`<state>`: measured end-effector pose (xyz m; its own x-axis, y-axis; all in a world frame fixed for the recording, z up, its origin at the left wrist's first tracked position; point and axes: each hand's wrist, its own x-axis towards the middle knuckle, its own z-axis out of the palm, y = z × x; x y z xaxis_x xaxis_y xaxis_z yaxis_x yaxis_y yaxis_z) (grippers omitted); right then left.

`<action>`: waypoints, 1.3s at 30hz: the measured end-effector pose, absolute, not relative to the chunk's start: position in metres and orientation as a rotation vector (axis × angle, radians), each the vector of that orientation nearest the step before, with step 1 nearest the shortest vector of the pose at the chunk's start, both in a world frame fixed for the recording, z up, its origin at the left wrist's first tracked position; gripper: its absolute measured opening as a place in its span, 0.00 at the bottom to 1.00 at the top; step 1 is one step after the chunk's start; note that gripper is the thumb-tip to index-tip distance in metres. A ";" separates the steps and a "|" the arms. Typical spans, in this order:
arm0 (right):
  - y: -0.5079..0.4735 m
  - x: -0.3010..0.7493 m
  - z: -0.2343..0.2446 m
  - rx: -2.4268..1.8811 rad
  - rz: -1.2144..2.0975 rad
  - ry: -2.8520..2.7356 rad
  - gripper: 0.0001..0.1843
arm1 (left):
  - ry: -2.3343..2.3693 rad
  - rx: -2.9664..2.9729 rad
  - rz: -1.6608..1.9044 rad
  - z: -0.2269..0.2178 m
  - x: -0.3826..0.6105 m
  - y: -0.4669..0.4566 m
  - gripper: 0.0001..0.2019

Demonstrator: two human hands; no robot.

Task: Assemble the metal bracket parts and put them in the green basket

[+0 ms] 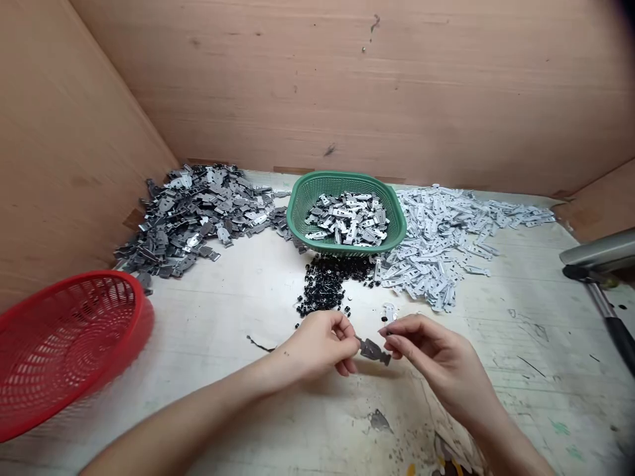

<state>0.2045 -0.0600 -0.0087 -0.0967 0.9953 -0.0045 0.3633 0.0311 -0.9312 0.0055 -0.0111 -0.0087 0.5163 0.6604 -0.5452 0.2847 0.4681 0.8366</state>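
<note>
My left hand (320, 344) pinches one end of a flat dark grey metal piece (374, 352) with a notched outline, low over the table. Close beside it, my right hand (436, 354) has thumb and fingertips together on a small black part (386, 333), mostly hidden by the fingers. A single white slotted piece (389, 311) lies just beyond the right fingertips. Past the left hand spreads a heap of small black parts (322, 287). Behind that stands a green basket (347, 250) holding mixed white and dark pieces.
Dark grey metal pieces (198, 211) are piled at the back left, white slotted pieces (436, 238) at the back right. A red basket (141, 311) tilts at the left. A metal lever with a black grip (620, 337) juts in from the right. Wooden panels (347, 86) enclose the table.
</note>
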 end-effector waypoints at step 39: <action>0.012 0.177 -0.037 -1.129 0.149 -2.600 0.10 | 1.026 1.087 0.090 0.000 0.006 -0.007 0.03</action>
